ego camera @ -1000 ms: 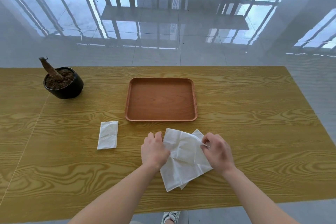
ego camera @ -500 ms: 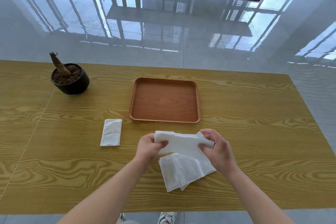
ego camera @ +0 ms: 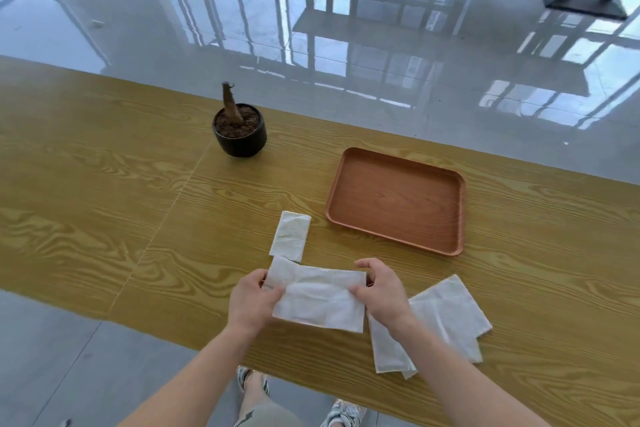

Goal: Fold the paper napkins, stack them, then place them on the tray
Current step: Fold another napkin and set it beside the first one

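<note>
Both forearms are left bare down to the left hand (ego camera: 254,302) and the right hand (ego camera: 380,295), a grey-green garment (ego camera: 266,413) is worn over one leg, and pale trainers (ego camera: 344,413) patterned with darker streaks are worn on the feet.

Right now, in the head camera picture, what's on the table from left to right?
Plant pot → small folded napkin → tray. Left out, since they overlap these sideways: left hand, right hand, held napkin, loose napkins.
</note>
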The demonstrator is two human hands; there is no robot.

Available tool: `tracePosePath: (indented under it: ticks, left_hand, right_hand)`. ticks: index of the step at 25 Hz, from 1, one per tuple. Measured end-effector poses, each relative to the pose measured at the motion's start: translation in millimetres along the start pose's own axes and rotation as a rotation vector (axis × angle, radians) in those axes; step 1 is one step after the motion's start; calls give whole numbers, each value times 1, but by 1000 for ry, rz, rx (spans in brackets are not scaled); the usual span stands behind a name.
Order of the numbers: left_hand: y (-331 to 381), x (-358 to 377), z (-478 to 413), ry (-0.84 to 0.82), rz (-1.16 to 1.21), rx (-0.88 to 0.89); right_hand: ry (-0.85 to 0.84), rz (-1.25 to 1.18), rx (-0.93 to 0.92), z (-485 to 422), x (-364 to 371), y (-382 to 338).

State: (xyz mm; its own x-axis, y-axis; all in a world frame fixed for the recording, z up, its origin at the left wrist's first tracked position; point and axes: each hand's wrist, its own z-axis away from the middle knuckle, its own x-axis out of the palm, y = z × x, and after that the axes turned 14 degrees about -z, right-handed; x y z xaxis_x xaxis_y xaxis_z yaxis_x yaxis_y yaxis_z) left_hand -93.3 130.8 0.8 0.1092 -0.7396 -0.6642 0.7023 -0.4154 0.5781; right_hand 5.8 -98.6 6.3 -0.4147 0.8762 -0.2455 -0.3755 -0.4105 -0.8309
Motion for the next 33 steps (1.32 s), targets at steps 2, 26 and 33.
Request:
tracePosePath:
  ticks: [2,26,33]
  left_hand:
    - [-14,-5,-2,38,-34,-29]
    - [-43,-8,9,209,-372,103]
    - [-38,-5,10,224,-445,114]
  right_hand:
    - [-13,74,-4,-4,15,-1]
    - [-352,813,-676,10,40,-3]
    - [-315,893,-603,27,44,16]
